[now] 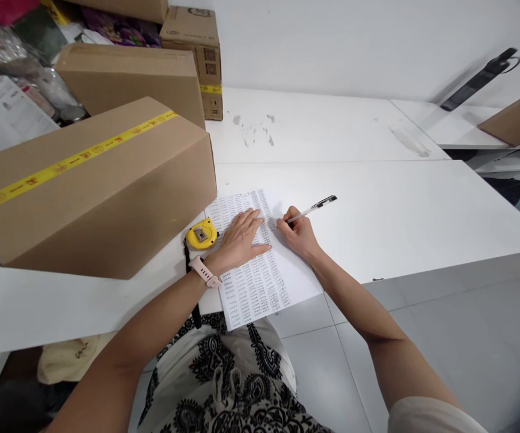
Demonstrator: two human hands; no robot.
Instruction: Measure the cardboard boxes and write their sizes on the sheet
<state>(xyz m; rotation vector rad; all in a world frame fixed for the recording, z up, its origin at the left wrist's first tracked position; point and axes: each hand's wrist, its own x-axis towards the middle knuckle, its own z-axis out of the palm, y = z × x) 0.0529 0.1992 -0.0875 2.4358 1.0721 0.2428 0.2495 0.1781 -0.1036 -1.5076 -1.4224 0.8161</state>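
Observation:
A sheet of paper point(255, 294) covered in columns of small handwriting lies at the table's front edge, its lower part jutting past it. My left hand point(242, 236) rests flat on the sheet with the fingers stretched out. In my right hand point(299, 233) is a pen point(317, 206) with a clear barrel and black cap end, its tip down near the paper's right-hand columns. Just left of my left hand sits a yellow tape measure point(202, 234) with a black strap hanging toward me.
A large cardboard box point(106, 186) with yellow tape stands close on the left, more boxes point(137, 75) behind it. On the white table point(377, 210), a dark bottle point(478, 81) stands at the far right near a brown cardboard piece point(519, 117). Plastic-wrapped items fill the back left.

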